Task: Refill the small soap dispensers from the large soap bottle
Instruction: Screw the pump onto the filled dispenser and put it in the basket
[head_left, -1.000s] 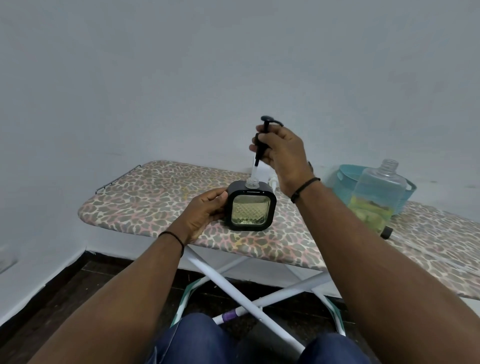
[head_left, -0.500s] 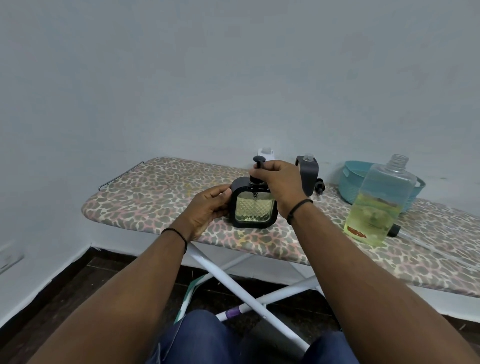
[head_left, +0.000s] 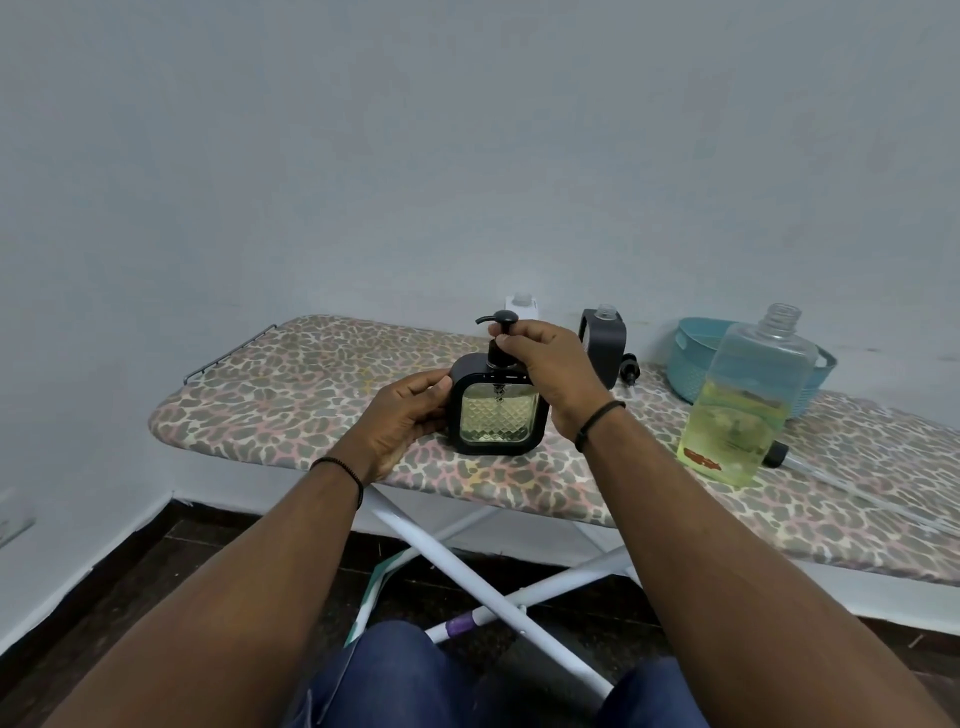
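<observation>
Leopard-print ironing board (head_left: 291, 395) holds it all. I see my right hand (head_left: 550, 374) pinch the black pump (head_left: 500, 332) on the square soap dispenser (head_left: 497, 410); my left hand (head_left: 402, 421) grips its side. Far right stands the big soap bottle (head_left: 748, 400), open, by a blue basket (head_left: 696, 358).

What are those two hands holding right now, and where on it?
Both hold the black soap dispenser. The left hand grips its left side; the right hand pinches the collar of the pump at its neck.
</observation>
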